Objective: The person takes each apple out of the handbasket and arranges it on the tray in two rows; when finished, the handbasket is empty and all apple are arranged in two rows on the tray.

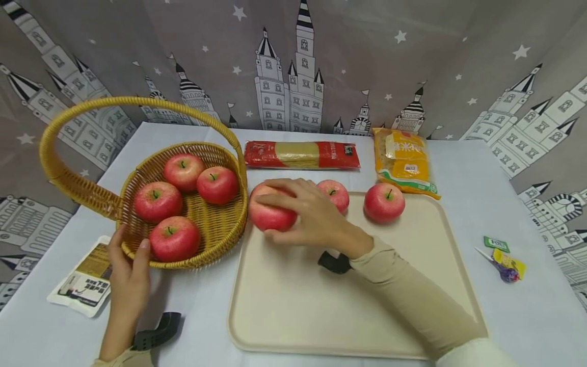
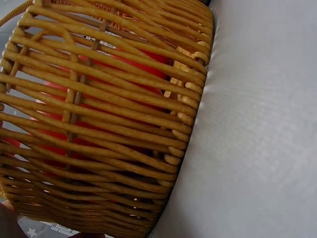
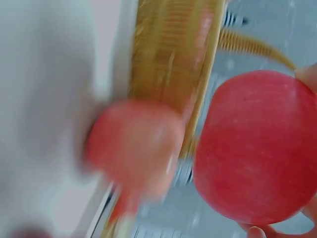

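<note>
A yellow wicker basket [image 1: 215, 216] with a tall handle stands at the left, holding several red apples [image 1: 174, 238]. My left hand [image 1: 127, 278] grips its front left rim, the thumb against the inner side. In the left wrist view the woven wall [image 2: 99, 134] fills most of the frame, with red apples showing through the gaps. My right hand [image 1: 314, 216] holds another red apple [image 1: 272, 208] just right of the basket, over the tray's back left corner. In the right wrist view this held apple [image 3: 255, 148] is close, with fingertips at its edges.
Two apples, one [image 1: 334, 193] partly behind my right hand and one [image 1: 384, 203] farther right, sit at the back of a beige tray [image 1: 293, 306]. Behind lie a red noodle pack [image 1: 300, 155] and an orange bag [image 1: 403, 158]. A lollipop [image 1: 508, 271] is right, a pouch [image 1: 87, 283] left.
</note>
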Demonstrator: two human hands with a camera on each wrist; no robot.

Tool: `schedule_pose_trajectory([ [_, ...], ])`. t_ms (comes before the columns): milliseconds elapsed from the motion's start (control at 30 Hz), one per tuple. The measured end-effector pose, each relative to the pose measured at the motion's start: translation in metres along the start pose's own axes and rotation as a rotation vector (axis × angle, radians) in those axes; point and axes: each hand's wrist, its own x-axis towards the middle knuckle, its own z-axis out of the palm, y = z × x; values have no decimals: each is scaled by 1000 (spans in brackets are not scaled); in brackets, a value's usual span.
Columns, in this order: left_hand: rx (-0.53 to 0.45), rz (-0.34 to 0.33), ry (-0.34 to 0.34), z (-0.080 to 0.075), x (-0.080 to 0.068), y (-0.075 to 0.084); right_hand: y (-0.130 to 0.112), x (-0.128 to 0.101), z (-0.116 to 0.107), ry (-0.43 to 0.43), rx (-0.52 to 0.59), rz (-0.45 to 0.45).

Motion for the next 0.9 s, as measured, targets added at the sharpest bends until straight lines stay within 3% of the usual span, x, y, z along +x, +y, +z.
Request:
schedule_pose_trajectory([
  [167,-4,14,-3,1,-1,-2,35,-48,-41,88,-13,172],
  [333,-4,16,-10,0,0,-1,68,-95,-80,202,2,400],
  [600,11,-21,-1,-5,-1,1,112,-154,-102,313,-21,639],
  [700,3,-12,-6,-4,-1,2,122,-168,-105,293,-24,697],
  [900,-7,3,-12,-1,0,3,131,-187,-104,120,-32,767],
])
